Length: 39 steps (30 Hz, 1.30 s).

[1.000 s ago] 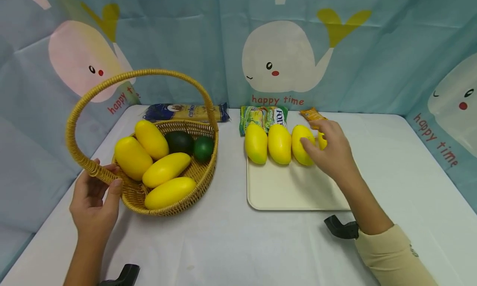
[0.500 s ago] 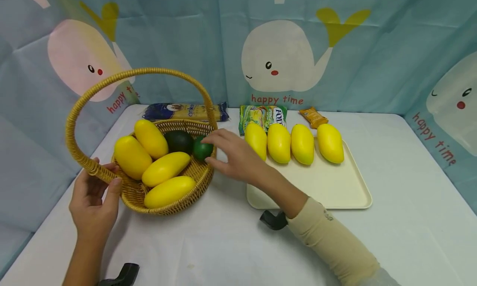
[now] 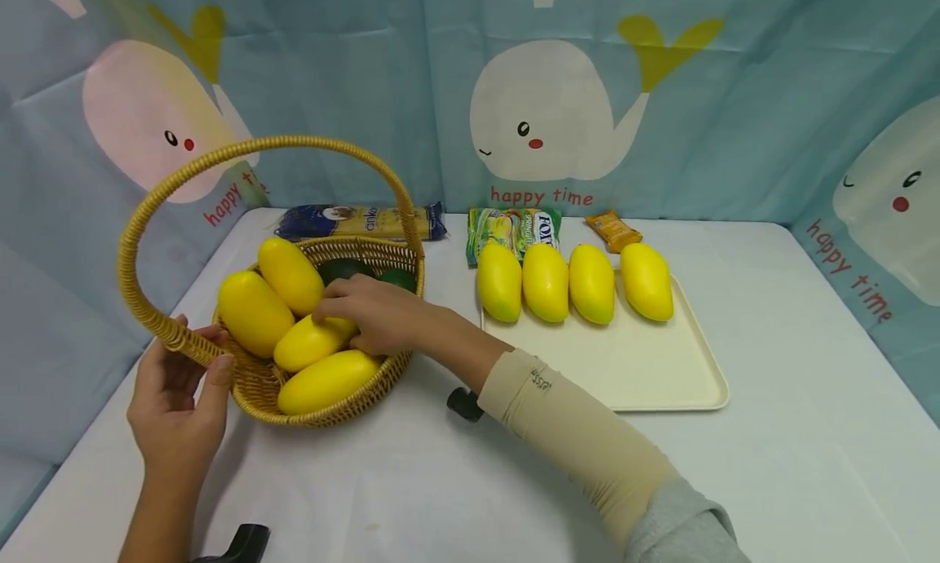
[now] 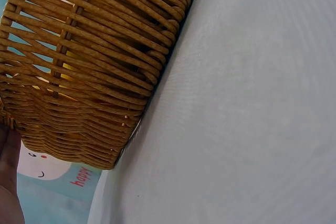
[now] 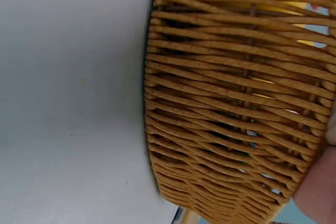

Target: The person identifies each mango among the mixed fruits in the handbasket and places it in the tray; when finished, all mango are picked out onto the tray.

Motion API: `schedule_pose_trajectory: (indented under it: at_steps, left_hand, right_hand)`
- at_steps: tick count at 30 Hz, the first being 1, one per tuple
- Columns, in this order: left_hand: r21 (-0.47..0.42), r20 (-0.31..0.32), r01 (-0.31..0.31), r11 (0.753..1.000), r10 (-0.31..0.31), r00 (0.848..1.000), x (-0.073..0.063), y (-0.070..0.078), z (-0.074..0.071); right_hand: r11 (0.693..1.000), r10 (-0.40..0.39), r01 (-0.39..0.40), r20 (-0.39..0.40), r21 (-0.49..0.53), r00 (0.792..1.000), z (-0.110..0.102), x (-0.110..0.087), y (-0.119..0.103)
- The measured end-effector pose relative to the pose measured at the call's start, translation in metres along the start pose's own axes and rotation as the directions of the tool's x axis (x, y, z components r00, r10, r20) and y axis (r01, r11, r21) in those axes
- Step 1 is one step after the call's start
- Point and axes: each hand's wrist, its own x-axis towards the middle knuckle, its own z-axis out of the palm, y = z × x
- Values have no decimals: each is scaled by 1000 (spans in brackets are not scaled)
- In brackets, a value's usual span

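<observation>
In the head view, a wicker basket (image 3: 323,416) with a tall arched handle stands at the left. My left hand (image 3: 176,412) grips its left rim at the foot of the handle, thumb in front. My right hand (image 3: 382,314) reaches over the right rim, its fingers and thumb around a yellow mango (image 3: 308,347) in the middle of the basket. More mangoes lie about it: one in front (image 3: 330,382), others behind to the left (image 3: 253,312). Two dark green fruits, one the avocado-like fruit (image 3: 341,269), are partly hidden behind the right hand. Both wrist views show mostly the basket's woven side (image 4: 94,66).
Right of the basket, a cream tray (image 3: 661,375) bears a row of several mangoes (image 3: 545,285) along its back edge. Behind stand a blue-and-yellow pasta packet (image 3: 360,223), a green packet (image 3: 485,228) and a small orange packet (image 3: 613,231). A printed curtain hangs beyond the white table.
My right hand has left the mango at the tray's right end and moved left, past the basket's rim, onto a mango inside. The left hand has kept its grip on the basket.
</observation>
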Motion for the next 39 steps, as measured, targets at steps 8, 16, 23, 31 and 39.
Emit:
schedule_pose_trajectory:
  at_steps: [8, 16, 23, 31, 39]
  left_hand:
    - [5, 11, 5, 1000, -5, 1000, 0, 0, -1]
    - [12, 13, 8, 1000, -8, 1000, 1, 1, -1]
    - [-1, 12, 9, 1000, -9, 1000, 1, 4, 0]
    - [-15, 5, 2, 1000, -2, 1000, 2, 13, 3]
    - [-15, 1, -2, 1000, 2, 1000, 3, 16, 3]
  right_hand:
    - [997, 24, -20, 54, -78, 998, 5, 14, 3]
    - [982, 27, -18, 46, -189, 999, 7, 19, 2]
    - [992, 25, -20, 44, -125, 999, 6, 17, 3]
    - [1000, 20, -21, 49, 6, 999, 5, 17, 7]
    - [995, -7, 5, 25, 100, 1000, 4, 16, 11]
